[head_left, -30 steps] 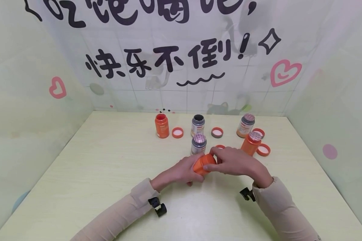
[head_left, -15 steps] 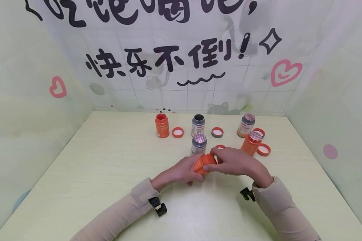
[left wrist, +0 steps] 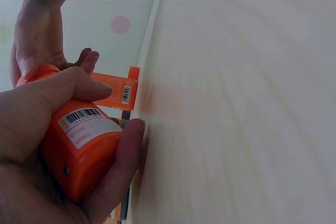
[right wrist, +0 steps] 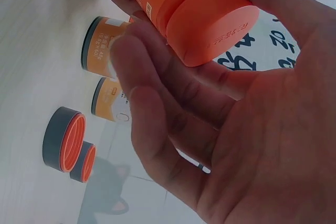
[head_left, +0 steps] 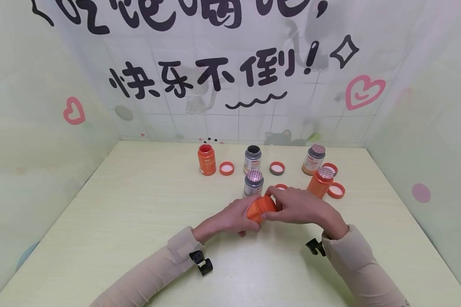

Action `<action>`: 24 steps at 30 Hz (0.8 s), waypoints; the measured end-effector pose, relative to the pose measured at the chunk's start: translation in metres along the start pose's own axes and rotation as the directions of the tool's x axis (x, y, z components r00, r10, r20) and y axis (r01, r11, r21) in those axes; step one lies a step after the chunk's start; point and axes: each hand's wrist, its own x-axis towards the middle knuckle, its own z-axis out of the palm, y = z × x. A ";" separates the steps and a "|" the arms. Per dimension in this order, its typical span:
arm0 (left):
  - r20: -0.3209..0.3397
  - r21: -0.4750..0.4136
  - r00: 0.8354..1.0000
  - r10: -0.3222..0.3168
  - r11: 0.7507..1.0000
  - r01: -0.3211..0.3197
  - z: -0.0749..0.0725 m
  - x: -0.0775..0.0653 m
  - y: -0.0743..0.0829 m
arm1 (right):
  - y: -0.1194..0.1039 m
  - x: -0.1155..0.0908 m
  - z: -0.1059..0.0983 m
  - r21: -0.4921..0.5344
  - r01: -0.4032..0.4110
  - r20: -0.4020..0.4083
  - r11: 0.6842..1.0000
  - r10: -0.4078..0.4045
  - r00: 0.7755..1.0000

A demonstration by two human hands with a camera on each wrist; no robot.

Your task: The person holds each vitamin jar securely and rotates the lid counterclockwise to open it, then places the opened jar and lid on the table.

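My left hand [head_left: 236, 216] grips an orange bottle [left wrist: 81, 140] by its body, fingers and thumb wrapped round it. In the head view the bottle tilts with its orange cap [right wrist: 212, 27] toward the right. My right hand [head_left: 301, 205] curls about that cap, thumb on one side and fingers on the other. The right wrist view shows the cap seated on the bottle, its flat top facing my palm. Just behind the held bottle stands a grey bottle [head_left: 253, 187] with a patterned foil seal.
At the back are an open orange bottle [head_left: 206, 161] and an open grey bottle [head_left: 252, 160]. A foil-sealed grey bottle [head_left: 313, 160] and a foil-sealed orange one [head_left: 319, 184] stand at the right. Several loose caps, one by the open orange bottle [head_left: 226, 169], lie on the table.
The right thumb and fingers have shifted round the cap, so more of its top shows in the head view. The left hand and the bottle stay almost in place.
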 end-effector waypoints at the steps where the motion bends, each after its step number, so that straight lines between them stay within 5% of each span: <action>1: -0.001 -0.001 1.000 -0.001 1.000 0.001 0.000 0.000 0.000 | 0.000 0.000 0.000 0.001 0.003 0.000 1.000 -0.003 1.000; 24: -0.003 0.015 1.000 0.006 1.000 -0.006 0.000 -0.001 0.001 | -0.003 -0.002 -0.002 0.012 0.007 -0.013 1.000 -0.007 1.000</action>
